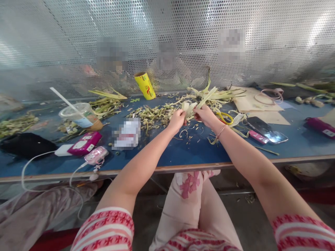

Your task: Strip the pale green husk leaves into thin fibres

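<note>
Pale plant strip (208,98) gripped by both hands over the blue table

The strip is held up in front of the person, above the middle of the blue table (167,155) and just on the near side of a heap of peelings (154,115). The left hand (178,120) is closed, thumb and fingers pinching the pale material where a broad piece curls upward. The right hand (204,115) is closed too – its fingertips grip the strip, whose long end slants up and away to the right. The hands are close together; whether they hold one folded strip or several pieces cannot be told.

To the left stands a clear plastic cup (83,118) with a domed-looking lid and a white straw (65,99) slanting out to the left; something brown shows low inside, though how much is hard to tell. Beyond the peelings, near the perforated metal panel (172,21), a yellow tube (145,86) stands, appearing tilted – its upper end is open, its contents out of sight.
</note>
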A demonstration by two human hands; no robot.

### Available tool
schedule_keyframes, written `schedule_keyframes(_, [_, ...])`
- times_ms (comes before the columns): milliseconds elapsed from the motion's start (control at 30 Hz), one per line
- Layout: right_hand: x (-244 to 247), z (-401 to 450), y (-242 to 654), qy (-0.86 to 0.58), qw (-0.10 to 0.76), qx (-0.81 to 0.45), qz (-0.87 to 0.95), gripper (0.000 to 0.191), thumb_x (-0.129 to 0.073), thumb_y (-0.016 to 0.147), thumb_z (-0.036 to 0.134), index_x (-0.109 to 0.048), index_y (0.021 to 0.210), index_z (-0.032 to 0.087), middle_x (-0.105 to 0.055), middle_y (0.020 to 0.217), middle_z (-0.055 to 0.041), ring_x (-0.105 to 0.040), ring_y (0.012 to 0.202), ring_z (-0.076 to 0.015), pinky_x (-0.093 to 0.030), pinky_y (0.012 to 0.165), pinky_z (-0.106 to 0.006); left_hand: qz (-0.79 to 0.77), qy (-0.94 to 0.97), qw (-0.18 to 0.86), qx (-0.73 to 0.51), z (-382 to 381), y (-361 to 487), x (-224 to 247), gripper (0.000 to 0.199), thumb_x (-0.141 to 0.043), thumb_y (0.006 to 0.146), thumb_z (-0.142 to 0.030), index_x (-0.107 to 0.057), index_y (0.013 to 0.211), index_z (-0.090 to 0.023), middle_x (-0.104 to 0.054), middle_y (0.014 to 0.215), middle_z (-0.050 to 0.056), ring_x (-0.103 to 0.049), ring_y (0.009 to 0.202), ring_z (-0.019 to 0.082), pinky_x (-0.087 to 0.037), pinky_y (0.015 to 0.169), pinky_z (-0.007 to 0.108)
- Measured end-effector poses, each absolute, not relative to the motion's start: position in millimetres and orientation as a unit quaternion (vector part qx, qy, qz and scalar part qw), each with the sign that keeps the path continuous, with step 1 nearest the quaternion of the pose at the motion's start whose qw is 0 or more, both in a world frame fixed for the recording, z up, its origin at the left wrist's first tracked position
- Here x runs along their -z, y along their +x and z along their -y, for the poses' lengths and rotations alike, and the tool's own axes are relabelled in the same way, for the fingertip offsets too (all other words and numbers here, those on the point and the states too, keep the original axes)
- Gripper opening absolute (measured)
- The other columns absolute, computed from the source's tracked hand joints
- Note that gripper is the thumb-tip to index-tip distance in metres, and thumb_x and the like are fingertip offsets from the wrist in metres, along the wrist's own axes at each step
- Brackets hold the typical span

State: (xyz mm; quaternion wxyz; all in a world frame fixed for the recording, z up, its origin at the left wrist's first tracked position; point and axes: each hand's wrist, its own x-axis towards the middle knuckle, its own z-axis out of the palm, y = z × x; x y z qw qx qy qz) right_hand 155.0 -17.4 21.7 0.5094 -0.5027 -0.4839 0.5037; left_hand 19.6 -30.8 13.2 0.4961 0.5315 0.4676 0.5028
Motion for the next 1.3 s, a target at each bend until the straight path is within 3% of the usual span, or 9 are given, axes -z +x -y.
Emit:
schedule_keyframes(167, [-26,22,154,-0.477,0.498,-0.572,0.445,0.023,-0.054,0.093,0.010,-0.058,0.071,0.014,-0.055,0.049,0.0040,-0.052,0.041,-0.0059,-0.045,0.043,-0.017,-0.436,0.461,0.573,-0.519,29,20,-15,0.024,-0.050,0.097,-0.017,-0.060,0.075,-0.013,-0.062,0.059,-0.001,-0.037,0.038,0.004,-0.027,0.043,0.020])
schedule_keyframes(333, [-31,27,154,-0.439,0.485,-0.604,0.456,0.021,-0.056,0.092,0.007,-0.062,0.073,0.013,-0.061,0.055,0.0016,-0.054,0.045,-0.0052,-0.048,0.046,-0.016,-0.398,0.363,0.647,-0.540,29,18,-21,0.028,-0.047,0.097,-0.013,-0.059,0.071,-0.012,-0.054,0.051,-0.002,-0.038,0.038,0.004,-0.026,0.041,0.018])
schedule_keyframes(500, [-28,26,155,-0.420,0.491,-0.598,0.473,0.015,-0.061,0.088,0.004,-0.065,0.077,0.013,-0.065,0.061,0.0010,-0.053,0.049,-0.0037,-0.049,0.049,-0.014,-0.376,0.323,0.682,-0.538,28,13,-25,0.024,-0.050,0.094,-0.009,-0.064,0.075,-0.008,-0.063,0.058,0.004,-0.040,0.041,0.002,-0.031,0.041,0.014])
schedule_keyframes(633, [-21,21,154,-0.427,0.496,-0.578,0.488,0.017,-0.070,0.085,0.012,-0.062,0.071,0.014,-0.056,0.053,0.0051,-0.047,0.046,-0.0027,-0.042,0.046,-0.014,-0.385,0.345,0.672,-0.530,30,12,-24,0.023,-0.055,0.090,-0.005,-0.069,0.073,-0.008,-0.068,0.061,0.006,-0.040,0.041,0.001,-0.033,0.042,0.014])
schedule_keyframes(767, [-19,19,150,-0.429,0.522,-0.556,0.484,0.030,-0.080,0.078,0.019,-0.053,0.063,0.017,-0.048,0.049,0.0077,-0.044,0.047,-0.0032,-0.038,0.046,-0.015,-0.402,0.409,0.619,-0.536,28,12,-19,0.018,-0.064,0.084,-0.005,-0.072,0.069,-0.011,-0.064,0.056,0.001,-0.041,0.044,0.003,-0.035,0.047,0.018])
schedule_keyframes(933, [-22,21,147,-0.403,0.556,-0.559,0.465,0.039,-0.085,0.071,0.024,-0.048,0.062,0.019,-0.050,0.053,0.0068,-0.045,0.051,-0.0045,-0.039,0.050,-0.018,-0.441,0.609,0.393,-0.529,27,8,-15,0.025,-0.072,0.082,-0.025,-0.071,0.059,-0.015,-0.049,0.044,-0.005,-0.039,0.048,0.007,-0.029,0.053,0.023])
schedule_keyframes(1067, [-22,22,147,-0.397,0.569,-0.563,0.450,0.033,-0.083,0.073,0.019,-0.051,0.062,0.018,-0.051,0.053,0.0067,-0.047,0.054,-0.0050,-0.041,0.055,-0.019,-0.448,0.727,0.241,-0.461,32,4,-20,0.046,-0.066,0.084,-0.022,-0.054,0.040,-0.015,-0.031,0.040,-0.006,-0.029,0.047,0.006,-0.021,0.054,0.027])
schedule_keyframes(1167, [-21,22,147,-0.394,0.571,-0.552,0.463,0.030,-0.083,0.071,0.017,-0.054,0.063,0.017,-0.054,0.056,0.0063,-0.050,0.057,-0.0052,-0.043,0.058,-0.020,-0.452,0.706,0.279,-0.467,32,4,-20,0.036,-0.070,0.080,-0.022,-0.061,0.045,-0.016,-0.041,0.042,-0.006,-0.036,0.049,0.007,-0.029,0.056,0.025])
schedule_keyframes(1300, [-21,20,148,-0.364,0.565,-0.548,0.498,0.029,-0.086,0.064,0.021,-0.057,0.069,0.017,-0.059,0.065,0.0059,-0.052,0.060,-0.0051,-0.043,0.060,-0.020,-0.450,0.584,0.436,-0.517,26,5,-18,0.007,-0.080,0.067,-0.016,-0.074,0.065,-0.015,-0.064,0.056,-0.002,-0.053,0.056,0.008,-0.044,0.063,0.025])
